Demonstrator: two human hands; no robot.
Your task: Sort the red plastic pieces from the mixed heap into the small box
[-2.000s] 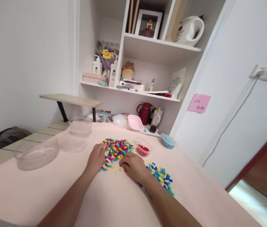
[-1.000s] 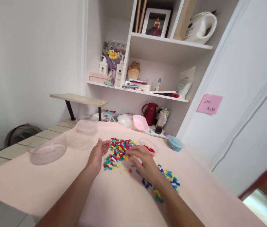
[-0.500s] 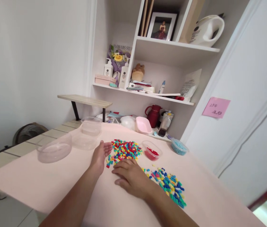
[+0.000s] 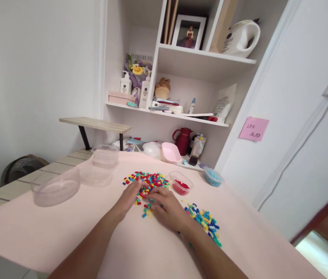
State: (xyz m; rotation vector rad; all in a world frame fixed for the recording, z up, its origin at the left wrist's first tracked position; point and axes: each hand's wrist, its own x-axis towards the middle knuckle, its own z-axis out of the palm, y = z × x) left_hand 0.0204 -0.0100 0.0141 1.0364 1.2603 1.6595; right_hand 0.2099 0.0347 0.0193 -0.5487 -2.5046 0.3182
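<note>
The left hand (image 4: 128,198) has shifted rightward from the edge of the farther colourful pile (image 4: 154,179) into it.

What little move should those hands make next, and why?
Perhaps the right hand should move something red from the mixed pile to the clear tub: the tub shows only red pieces, and the pile, right by that hand, has plenty more.

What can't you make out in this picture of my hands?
All in the head view:
- Part of the mound of small multicoloured plastic pieces: behind the bare left hand and bare right hand.
- Whether the right hand pinches any: its fingers hide that.
- Part of the separate, mostly blue, yellow and green plastic pile: behind the bare right forearm.
- Lower handwriting on the square pink paper note: too small.
</note>
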